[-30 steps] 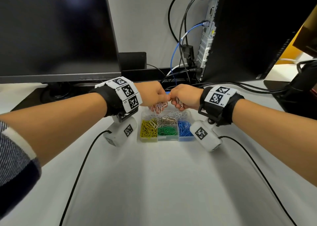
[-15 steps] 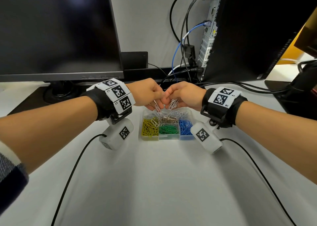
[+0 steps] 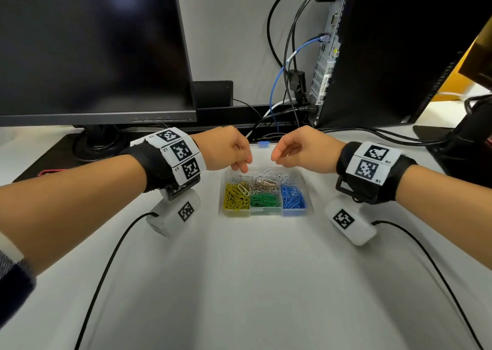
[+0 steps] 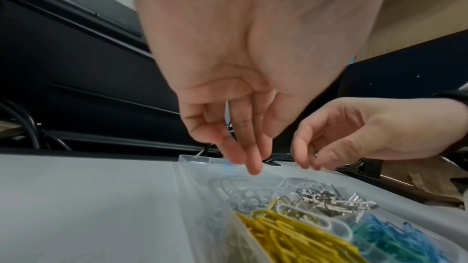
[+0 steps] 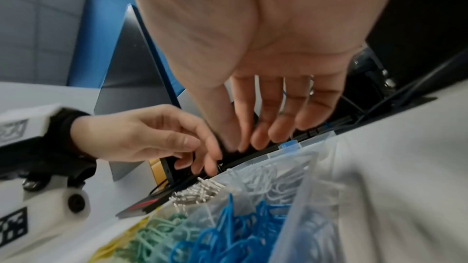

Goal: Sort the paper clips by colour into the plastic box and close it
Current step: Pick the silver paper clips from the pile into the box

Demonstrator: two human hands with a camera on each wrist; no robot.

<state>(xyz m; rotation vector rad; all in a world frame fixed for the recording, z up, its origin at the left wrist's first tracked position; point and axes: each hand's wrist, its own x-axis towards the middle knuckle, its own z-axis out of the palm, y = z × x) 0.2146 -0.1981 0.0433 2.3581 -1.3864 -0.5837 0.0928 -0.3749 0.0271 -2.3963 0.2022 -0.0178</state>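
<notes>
Neither loosely curled left hand (image 3: pixel 226 147) nor right hand (image 3: pixel 303 147) holds anything above the clear compartmented plastic box (image 3: pixel 266 211) at twelve o'clock. Its light, slippery wire paper clips (image 3: pixel 263 183) tangle; pinch singly by a loop.

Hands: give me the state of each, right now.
Left hand: open, fingers loosely bent over the plastic box, holding nothing.
Right hand: open, fingers relaxed above the box, holding nothing.

Clear glossy plastic box (image 3: pixel 266 212) (coated matt clips, shiny bare-metal ones) on a smooth matt table (image 3: pixel 253 283).
</notes>
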